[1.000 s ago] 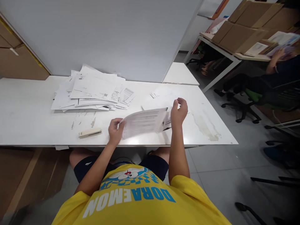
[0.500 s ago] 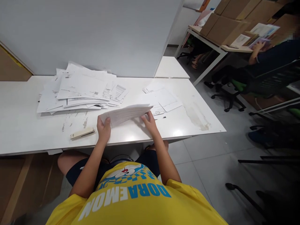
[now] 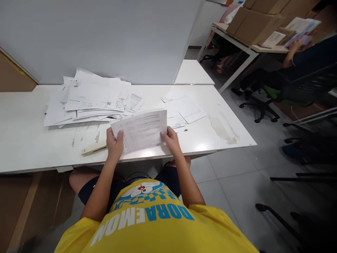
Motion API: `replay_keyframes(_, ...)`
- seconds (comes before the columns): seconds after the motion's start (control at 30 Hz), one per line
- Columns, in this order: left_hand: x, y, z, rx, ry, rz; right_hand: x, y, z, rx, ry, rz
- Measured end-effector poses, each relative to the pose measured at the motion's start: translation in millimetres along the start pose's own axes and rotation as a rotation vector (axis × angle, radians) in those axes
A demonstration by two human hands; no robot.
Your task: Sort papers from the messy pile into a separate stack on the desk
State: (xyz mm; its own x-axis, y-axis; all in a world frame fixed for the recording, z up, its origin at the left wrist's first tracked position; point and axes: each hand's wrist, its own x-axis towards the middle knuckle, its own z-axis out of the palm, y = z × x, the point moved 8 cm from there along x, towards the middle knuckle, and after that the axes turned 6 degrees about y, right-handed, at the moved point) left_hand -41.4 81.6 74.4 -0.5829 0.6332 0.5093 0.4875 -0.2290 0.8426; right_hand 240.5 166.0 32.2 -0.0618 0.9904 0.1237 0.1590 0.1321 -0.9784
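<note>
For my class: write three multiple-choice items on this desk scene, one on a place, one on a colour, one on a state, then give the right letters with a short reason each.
1. Where does the stapler lie?
A. beside the left hand
B. on the big paper pile
C. on the floor

2. What colour is the person's shirt?
A. red
B. yellow
C. green

3. How is the printed sheet held?
A. crumpled in one fist
B. flat under a box
C. by both hands, right hand at its other side

Answers: 1 A, it rests on the white table beside that hand. 2 B, yellow with blue lettering. 3 C, a hand grips each side.

White table (image 3: 31,140); grey partition (image 3: 105,35); tiled floor (image 3: 237,182); office chairs (image 3: 259,105).
</note>
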Motion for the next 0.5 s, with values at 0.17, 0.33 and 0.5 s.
replay_keyframes(0.17, -2.8, 13.7, -79.9, 0.208, 0.079, 0.053, -44.9, 4.7, 25.6, 0.061, -0.174, 0.191)
replay_keyframes(0.33, -15.9, 11.4, -112.6, 0.477, 0.059, 0.207, -55.2, 22.4, 52.3, -0.084, -0.235, 0.257)
replay_keyframes(0.5, -35.5, -7.2, -93.1, 0.569, -0.22, 0.359, -55.3, 21.1, 45.1, -0.185, -0.184, 0.243)
